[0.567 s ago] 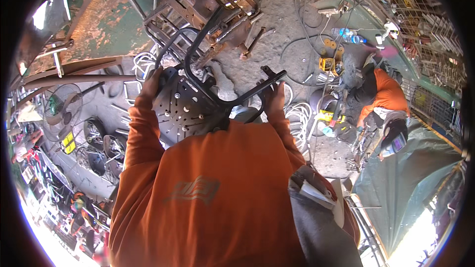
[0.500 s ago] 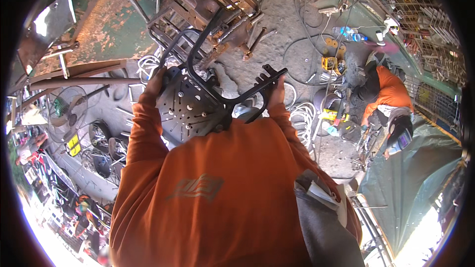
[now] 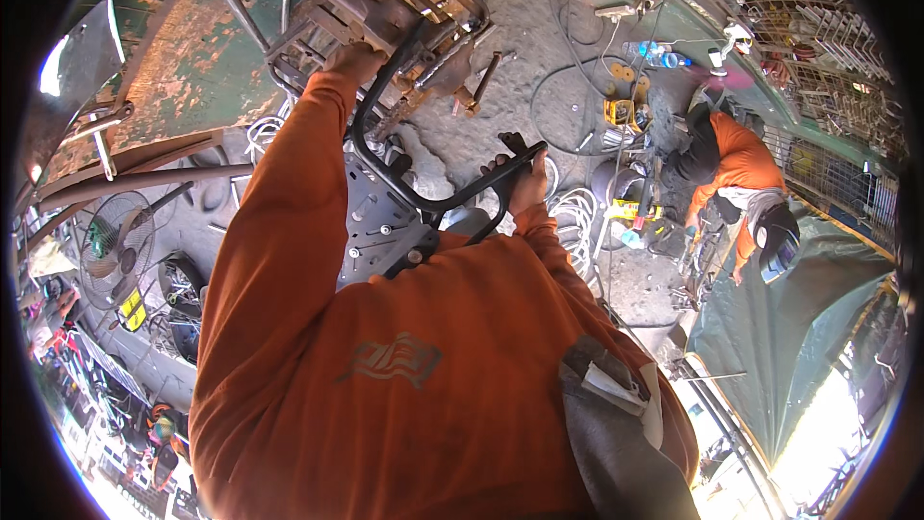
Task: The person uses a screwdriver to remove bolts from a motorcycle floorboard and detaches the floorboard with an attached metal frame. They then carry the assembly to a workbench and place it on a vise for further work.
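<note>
Black steel chair frame (image 3: 404, 183) gripped by both closed hands, left hand (image 3: 354, 60) at twelve o'clock, right hand (image 3: 525, 183) at three; it could snag the scrap pile (image 3: 404, 0) and twist loose.

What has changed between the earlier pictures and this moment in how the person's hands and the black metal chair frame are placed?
The left hand has stretched up and away along the black chair frame toward the pile of rusty metal parts, the arm now extended. The right hand still grips the frame's other leg. The co-worker in orange stays crouched at right.
</note>
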`<state>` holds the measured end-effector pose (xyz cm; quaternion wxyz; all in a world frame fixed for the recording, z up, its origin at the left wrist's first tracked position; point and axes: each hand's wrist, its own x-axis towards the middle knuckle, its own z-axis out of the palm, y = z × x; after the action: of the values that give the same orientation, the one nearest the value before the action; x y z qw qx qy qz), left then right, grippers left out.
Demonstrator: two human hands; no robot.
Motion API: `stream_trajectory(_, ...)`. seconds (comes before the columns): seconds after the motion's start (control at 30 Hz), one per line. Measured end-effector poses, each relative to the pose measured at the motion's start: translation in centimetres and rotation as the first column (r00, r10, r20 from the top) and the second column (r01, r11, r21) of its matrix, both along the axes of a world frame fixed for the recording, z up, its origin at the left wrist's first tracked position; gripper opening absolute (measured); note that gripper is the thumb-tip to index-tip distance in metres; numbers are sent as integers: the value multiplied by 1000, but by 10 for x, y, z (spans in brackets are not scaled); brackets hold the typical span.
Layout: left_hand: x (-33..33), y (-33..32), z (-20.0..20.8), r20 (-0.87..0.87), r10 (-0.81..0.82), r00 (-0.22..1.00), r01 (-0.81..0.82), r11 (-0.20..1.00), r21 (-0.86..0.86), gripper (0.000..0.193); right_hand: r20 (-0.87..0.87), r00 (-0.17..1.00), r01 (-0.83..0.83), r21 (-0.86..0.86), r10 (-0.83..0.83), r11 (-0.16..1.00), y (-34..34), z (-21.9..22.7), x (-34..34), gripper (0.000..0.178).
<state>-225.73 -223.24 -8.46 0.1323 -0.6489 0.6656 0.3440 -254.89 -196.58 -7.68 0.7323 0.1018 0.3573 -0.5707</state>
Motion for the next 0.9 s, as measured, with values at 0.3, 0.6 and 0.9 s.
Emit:
stream_trajectory(0.3, 13, -17, -55, -34, -300, 953, 295, 950, -104, 26, -269, 962, -4, 159, 48, 987, -20, -5, 5, 56)
stream_trajectory(0.6, 21, -18, -44, 6, -655, 756, 635, 730, -254, 15, -486, 865, 179, 66, -125, 982, -27, 2, 19, 52)
stream_trajectory(0.9, 30, -15, -40, -278, -412, 868, 298, 879, -374, 21, -459, 852, 303, 45, -250, 952, -20, -12, 20, 22)
